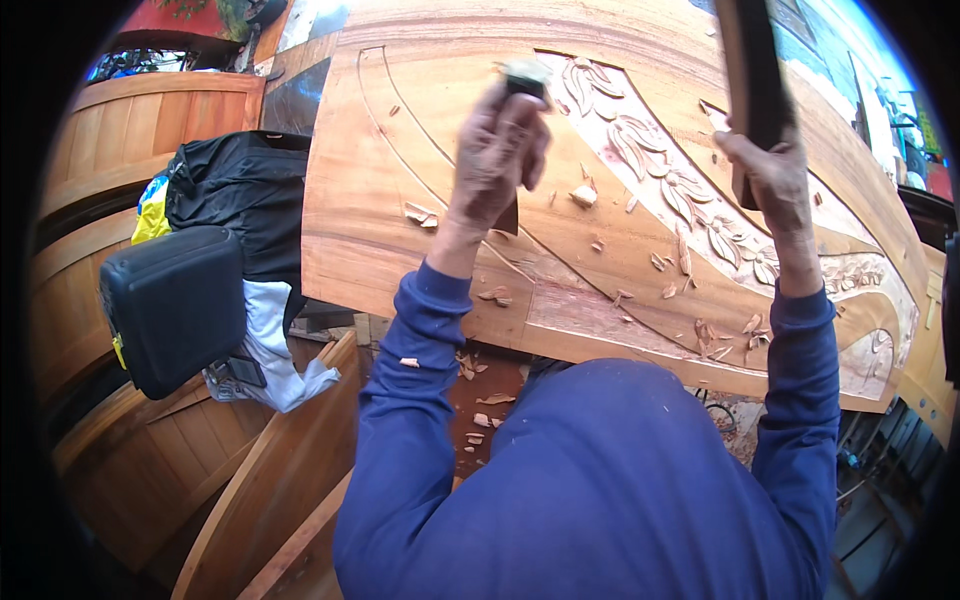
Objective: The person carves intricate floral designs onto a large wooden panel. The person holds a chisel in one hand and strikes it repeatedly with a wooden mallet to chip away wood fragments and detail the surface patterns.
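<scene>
With our left hand closed on the chisel-like tool and our right hand gripping the dark bar, we should strike squarely, keeping the edge steady on the carved panel beneath both.

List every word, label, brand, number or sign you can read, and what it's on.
None can be read.
Carved wooden panel: leaf and flower relief, no lettering visible.
Black case: no legible marking.
Yellow item behind the case: too small and blurred to tell whether it bears writing.
</scene>
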{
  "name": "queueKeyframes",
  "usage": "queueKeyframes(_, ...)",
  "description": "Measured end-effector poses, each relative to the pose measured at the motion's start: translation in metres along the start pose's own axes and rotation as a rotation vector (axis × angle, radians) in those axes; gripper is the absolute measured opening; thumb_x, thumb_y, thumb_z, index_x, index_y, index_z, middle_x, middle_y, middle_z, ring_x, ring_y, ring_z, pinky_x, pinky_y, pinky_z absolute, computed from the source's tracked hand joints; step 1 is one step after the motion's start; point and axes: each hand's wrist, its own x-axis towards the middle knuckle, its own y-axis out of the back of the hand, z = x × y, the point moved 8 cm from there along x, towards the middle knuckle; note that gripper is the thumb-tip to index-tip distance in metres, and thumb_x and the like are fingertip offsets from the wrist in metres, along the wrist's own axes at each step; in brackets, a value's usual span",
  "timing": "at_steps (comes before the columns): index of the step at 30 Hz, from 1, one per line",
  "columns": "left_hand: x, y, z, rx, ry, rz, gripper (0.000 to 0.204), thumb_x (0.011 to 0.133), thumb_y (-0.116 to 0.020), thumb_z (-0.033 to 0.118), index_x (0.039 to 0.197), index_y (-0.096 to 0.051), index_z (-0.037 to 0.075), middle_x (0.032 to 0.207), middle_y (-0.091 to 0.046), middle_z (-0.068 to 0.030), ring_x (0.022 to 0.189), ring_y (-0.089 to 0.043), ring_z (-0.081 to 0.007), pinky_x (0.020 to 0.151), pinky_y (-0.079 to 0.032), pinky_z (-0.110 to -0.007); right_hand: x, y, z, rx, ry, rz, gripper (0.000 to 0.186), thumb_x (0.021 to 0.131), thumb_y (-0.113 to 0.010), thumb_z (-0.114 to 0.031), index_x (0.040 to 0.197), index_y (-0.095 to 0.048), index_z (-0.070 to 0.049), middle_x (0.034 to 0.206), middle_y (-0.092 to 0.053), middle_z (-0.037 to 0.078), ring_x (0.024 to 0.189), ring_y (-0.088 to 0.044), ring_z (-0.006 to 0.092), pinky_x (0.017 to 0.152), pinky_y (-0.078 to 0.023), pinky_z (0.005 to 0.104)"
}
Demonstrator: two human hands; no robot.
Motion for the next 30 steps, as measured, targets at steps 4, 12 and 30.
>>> queueKeyframes(4, -0.026, 0.047, 0.052, -0.03, -0.291, 0.493, 0.062, 0.106, -0.05, 0.061, 0.131, -0.055, 0.004, 0.073, -0.055, -0.0005, 0.055, -0.054, -0.0105, 0.047, -0.046, -0.026, -0.021, 0.023, -0.006, 0.014, -0.133, 0.108, 0.06, 0.083, -0.082, -0.012, 0.135, -0.056, -0.003, 0.099, -0.067, 0.008, 0.08, -0.064, 0.0139, 0.073, -0.054, 0.0295)
queueKeyframes(12, -0.215, 0.073, 0.053, 0.205, -0.457, 1.178, 0.056, 0.104, -0.059, 0.031, 0.151, -0.039, 0.009, 0.114, -0.061, -0.0101, 0.098, -0.067, -0.0265, 0.083, -0.059, -0.039, -0.116, 0.017, 0.016, 0.05, -0.268, 0.063, 0.077, 0.082, -0.084, -0.002, 0.15, -0.046, -0.007, 0.109, -0.067, 0.006, 0.095, -0.066, 0.0134, 0.085, -0.056, 0.0296)
queueKeyframes(30, -0.24, 0.078, 0.002, 0.061, -0.546, 1.214, 0.054, 0.103, -0.067, 0.013, 0.144, -0.033, 0.007, 0.12, -0.06, -0.0182, 0.106, -0.072, -0.0334, 0.084, -0.064, -0.041, -0.063, -0.165, -0.231, 0.079, 0.49, -0.331, 0.069, 0.078, -0.09, -0.011, 0.138, -0.056, -0.007, 0.1, -0.072, 0.009, 0.089, -0.071, 0.0173, 0.077, -0.059, 0.0321)
